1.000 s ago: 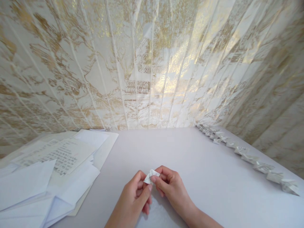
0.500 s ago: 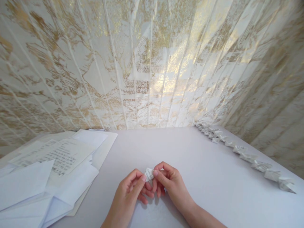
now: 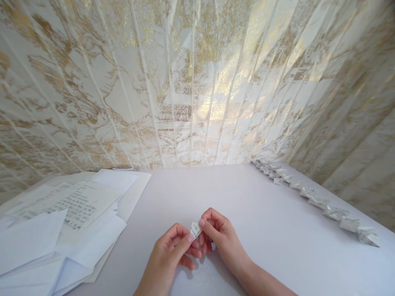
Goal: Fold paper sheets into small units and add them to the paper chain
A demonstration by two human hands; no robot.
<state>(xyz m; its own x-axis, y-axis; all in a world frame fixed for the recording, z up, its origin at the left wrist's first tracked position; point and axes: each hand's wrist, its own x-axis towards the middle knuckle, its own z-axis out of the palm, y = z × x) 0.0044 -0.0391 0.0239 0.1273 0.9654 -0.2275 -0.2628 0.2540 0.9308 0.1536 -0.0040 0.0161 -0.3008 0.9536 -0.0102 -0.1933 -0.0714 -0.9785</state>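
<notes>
A small folded piece of printed paper (image 3: pixel 195 230) is pinched between both hands, just above the white table (image 3: pixel 247 197). My left hand (image 3: pixel 169 257) grips it from the lower left with thumb and forefinger closed on it. My right hand (image 3: pixel 217 234) holds its right side, fingers curled round it. Most of the paper piece is hidden by the fingertips.
A loose pile of white and printed paper sheets (image 3: pixel 64 222) covers the table's left side. A row of several small folded paper pieces (image 3: pixel 311 197) runs along the right edge. A white and gold curtain (image 3: pixel 197 82) hangs behind the table.
The paper piece has been turned and squeezed narrower between the fingers. Both hands have shifted slightly up and stayed together.
</notes>
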